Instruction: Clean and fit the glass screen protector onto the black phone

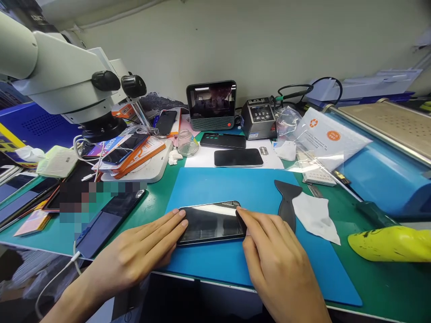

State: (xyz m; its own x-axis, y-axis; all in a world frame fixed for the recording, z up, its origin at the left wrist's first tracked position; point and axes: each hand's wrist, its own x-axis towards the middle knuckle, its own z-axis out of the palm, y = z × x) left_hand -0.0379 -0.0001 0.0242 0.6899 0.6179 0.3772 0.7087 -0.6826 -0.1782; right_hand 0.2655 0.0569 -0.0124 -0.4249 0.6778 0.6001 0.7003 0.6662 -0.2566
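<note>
A smartphone [212,222] with a dark, glossy screen lies face up on the blue mat [215,184], a pale reflection across its top. My left hand [143,244] holds its left end, fingertips over the edge of the glass and the thumb mostly hidden below. At the opposite end, my right hand [274,251] grips the phone with index finger on the upper corner and thumb against the side. Right of the phone are a black fishtail-shaped scraper [288,199] and a white wipe [316,217].
A microscope [74,80] overhangs the left side, above stacked boxes and phones. Behind the mat lie another phone [238,157], a glass jar [187,142] and a display device [212,105]. A yellow bottle [390,243] and a blue machine [387,175] occupy the right.
</note>
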